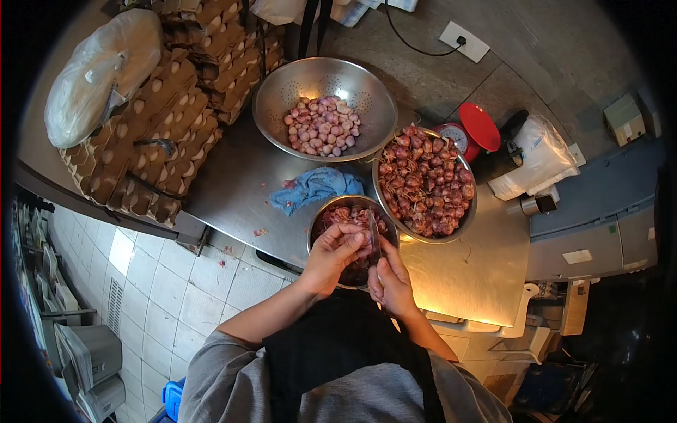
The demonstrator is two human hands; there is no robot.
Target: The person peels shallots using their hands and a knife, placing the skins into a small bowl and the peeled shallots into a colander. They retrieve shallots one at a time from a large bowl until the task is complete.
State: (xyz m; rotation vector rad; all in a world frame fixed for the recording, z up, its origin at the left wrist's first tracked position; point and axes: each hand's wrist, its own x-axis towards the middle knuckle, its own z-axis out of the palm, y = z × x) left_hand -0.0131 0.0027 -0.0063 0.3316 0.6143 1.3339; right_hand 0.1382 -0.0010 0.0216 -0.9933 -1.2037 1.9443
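My left hand [334,259] pinches a small shallot [366,242], mostly covered by the fingers. My right hand [392,283] is wrapped around the handle of a knife [374,231], whose blade points away from me beside the shallot. Both hands are over a steel bowl [311,235] with reddish skins [345,214] in it. To the right, a larger bowl is heaped with unpeeled shallots [426,185]. Farther back, a perforated steel colander [271,116] contains peeled, pale pink shallots [324,128].
A crumpled blue cloth [319,189] lies on the steel table [236,201], among scraps of skin. Stacked egg trays [159,130] with a plastic bag [106,74] on top stand at left. Behind the shallots are a red scale [479,128] and another plastic bag [537,158].
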